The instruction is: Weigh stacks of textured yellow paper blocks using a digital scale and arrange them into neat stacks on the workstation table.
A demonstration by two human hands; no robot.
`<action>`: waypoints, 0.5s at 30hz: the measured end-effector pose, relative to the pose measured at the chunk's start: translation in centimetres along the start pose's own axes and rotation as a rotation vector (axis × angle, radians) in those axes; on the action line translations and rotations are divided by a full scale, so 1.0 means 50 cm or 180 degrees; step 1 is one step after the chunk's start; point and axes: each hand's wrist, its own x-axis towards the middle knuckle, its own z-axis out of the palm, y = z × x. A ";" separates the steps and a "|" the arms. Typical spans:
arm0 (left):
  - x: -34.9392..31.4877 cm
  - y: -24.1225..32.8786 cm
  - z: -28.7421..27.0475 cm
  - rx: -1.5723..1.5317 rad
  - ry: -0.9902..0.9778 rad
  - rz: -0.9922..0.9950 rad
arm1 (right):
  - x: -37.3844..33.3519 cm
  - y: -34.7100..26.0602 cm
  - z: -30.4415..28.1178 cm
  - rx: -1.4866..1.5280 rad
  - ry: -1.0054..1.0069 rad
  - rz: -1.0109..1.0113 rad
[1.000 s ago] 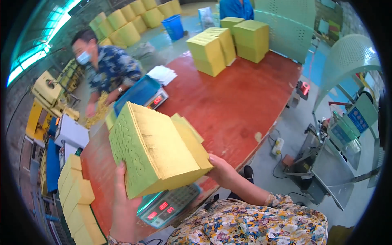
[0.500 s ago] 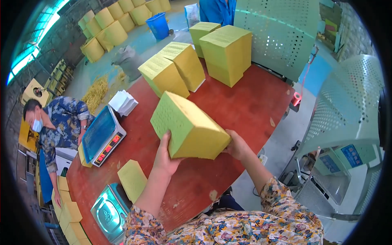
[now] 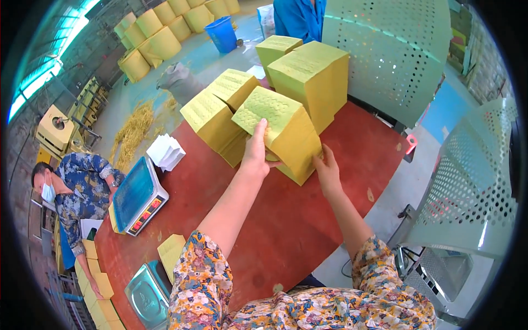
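Between my two hands is a thick stack of yellow paper, with an embossed pattern on its top face. My left hand grips its left side, thumb on the patterned top and fingers at the front face. My right hand presses on the stack's lower right side, its fingertips partly hidden. The stack is beside two similar paper stacks on its left and in front of two taller paper stacks. Whether its base rests on the red table I cannot tell.
Left on the table are a digital scale, folded white paper, a second scale and a smaller paper stack. A masked person reaches toward yellow stacks at far left. Perforated green metal panels stand at back right.
Both hands have carried the paper stack away from me, up to the other stacks. It has turned from tilted to more upright, its patterned face now on top.
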 end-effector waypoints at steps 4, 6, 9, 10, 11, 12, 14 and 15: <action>0.011 0.000 -0.005 0.0128 -0.0188 0.0121 | -0.050 0.027 0.008 -0.0598 -0.0095 -0.0542; 0.005 -0.004 -0.018 0.0033 -0.0429 0.0162 | -0.051 0.018 0.014 -0.1130 0.0080 -0.0719; -0.027 -0.026 -0.068 -0.0572 -0.0034 0.0288 | -0.055 -0.013 0.022 -0.1501 0.0277 -0.0649; -0.020 -0.044 -0.111 -0.0341 0.0089 0.0369 | -0.052 -0.012 0.023 -0.1530 0.0285 -0.0643; -0.005 -0.065 -0.171 -0.0098 0.0243 0.0463 | -0.050 -0.007 0.033 -0.1617 0.0290 -0.0757; 0.007 -0.086 -0.214 0.0137 0.0666 0.0469 | -0.048 -0.005 0.037 -0.1719 0.0309 -0.0876; 0.040 -0.105 -0.296 0.0356 0.1119 0.0490 | -0.046 -0.006 0.048 -0.1810 0.0301 -0.0895; 0.064 -0.115 -0.334 0.0756 0.1404 0.0740 | -0.044 -0.004 0.051 -0.1909 0.0330 -0.0905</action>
